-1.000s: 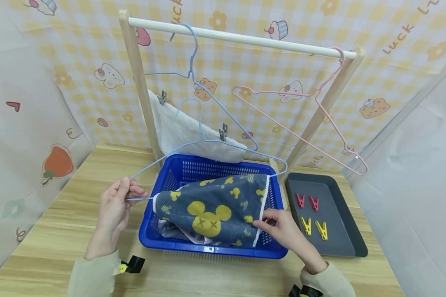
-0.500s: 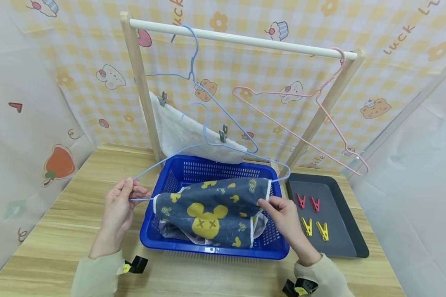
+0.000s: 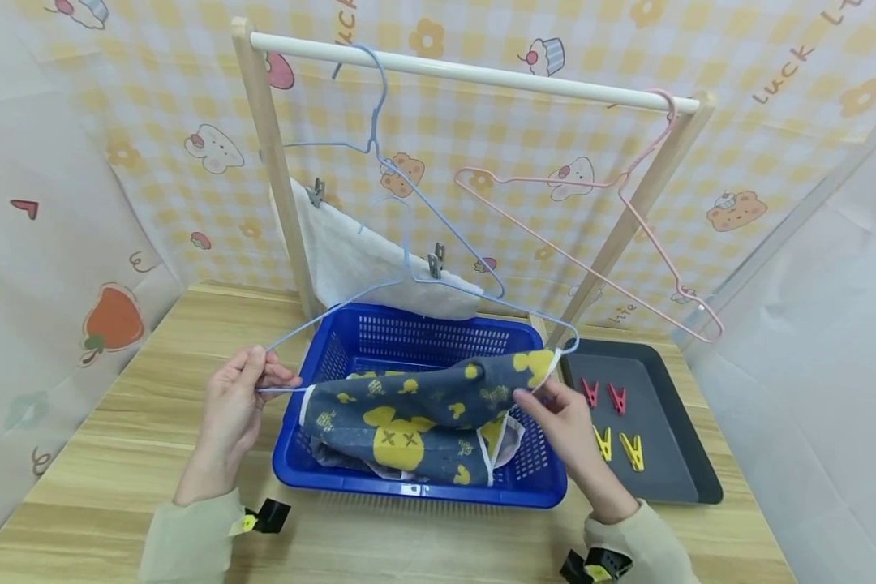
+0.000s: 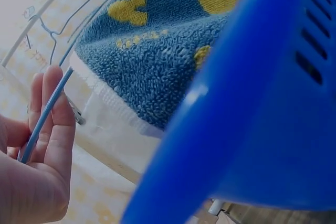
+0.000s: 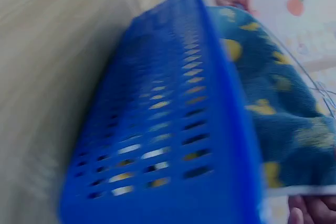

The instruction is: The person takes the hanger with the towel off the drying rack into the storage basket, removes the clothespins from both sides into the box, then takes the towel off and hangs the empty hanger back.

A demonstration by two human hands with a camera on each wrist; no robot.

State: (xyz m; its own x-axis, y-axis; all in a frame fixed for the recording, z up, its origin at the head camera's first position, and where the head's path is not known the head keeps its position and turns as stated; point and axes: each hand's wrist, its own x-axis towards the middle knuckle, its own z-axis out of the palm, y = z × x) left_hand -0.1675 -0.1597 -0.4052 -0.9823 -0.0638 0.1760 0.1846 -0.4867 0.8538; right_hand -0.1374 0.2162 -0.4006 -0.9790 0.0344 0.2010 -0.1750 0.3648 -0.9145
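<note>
A blue wire hanger (image 3: 321,315) is held over the basket, its left corner gripped by the left hand (image 3: 235,414). Over the hanger's lower bar drapes a dark blue towel (image 3: 438,397) with yellow mouse-head shapes and white edging, its lower part inside the blue basket (image 3: 409,490). Fingers and thumb of the right hand (image 3: 569,426) pinch the towel's right edge close to the hanger's right corner. In the left wrist view the hanger bar crosses the left hand's fingers (image 4: 52,114) beside the towel (image 4: 152,72). Only fingertips of the right hand (image 5: 312,211) show in the right wrist view, below the towel's edge.
Behind stands a rack (image 3: 474,73) with another blue hanger (image 3: 438,215) and a pink hanger (image 3: 577,255). A white cloth (image 3: 365,259) with grey clips hangs behind the basket. At right, a grey tray (image 3: 664,430) holds red clips (image 3: 616,398) and yellow clips (image 3: 633,452).
The right hand has moved up, bringing the towel's right edge up toward the hanger's corner, and the towel is more folded there. Hanger and left hand have shifted slightly right.
</note>
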